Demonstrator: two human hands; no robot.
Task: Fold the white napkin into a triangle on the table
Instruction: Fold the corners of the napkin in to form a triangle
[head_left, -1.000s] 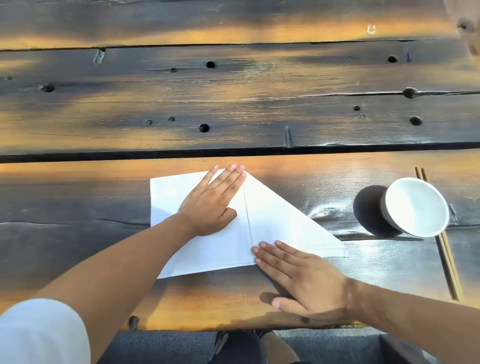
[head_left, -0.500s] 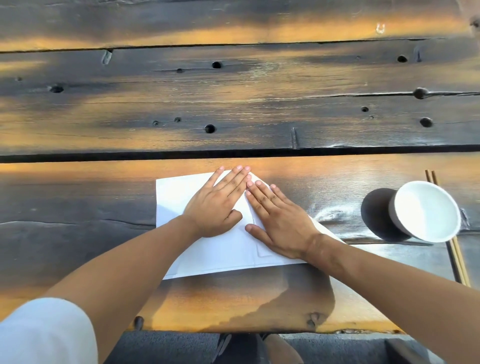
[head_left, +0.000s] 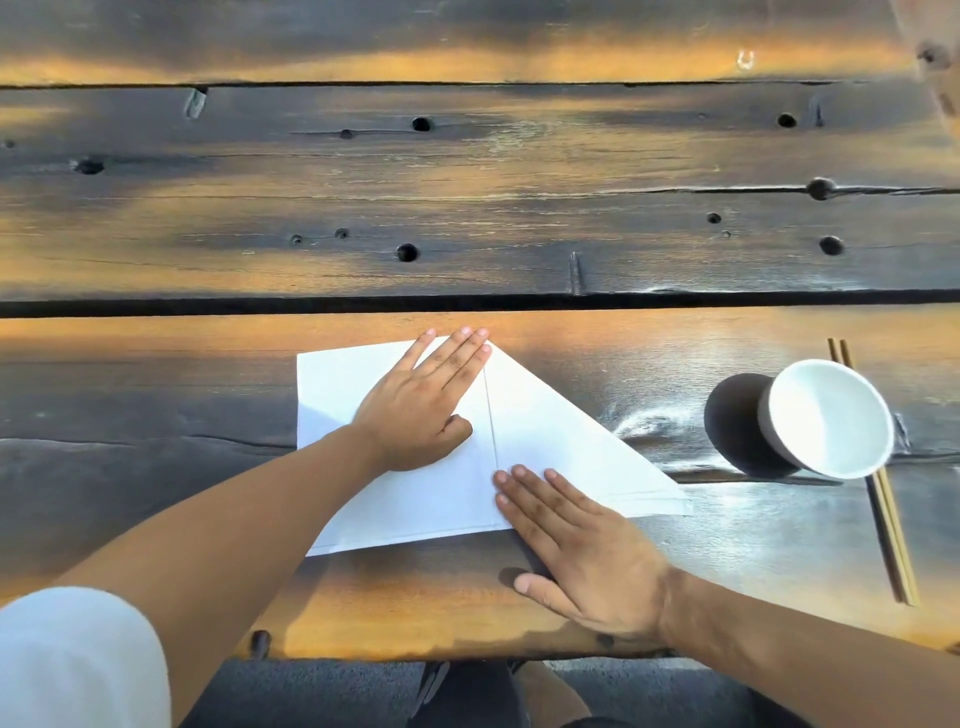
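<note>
From the head view, we see the white napkin (head_left: 545, 441) lying flat near the front edge of the wooden worktop (head_left: 467, 218), its right half already turned into a slanted flap. Our left hand (head_left: 421, 410) lies flat with fingers straight, pinning the left half so the sheet does not slide; nothing is clasped in that grip. Our right hand (head_left: 582, 540) is also spread flat and released, fingertips on the napkin's near edge beside the centre crease, probably to set the fold, though contact is hard to judge. A white cup (head_left: 826, 421) and chopsticks (head_left: 883, 499) lie well apart on the right. Bare boards lie beyond and to the left, leaving room for the next flap.
</note>
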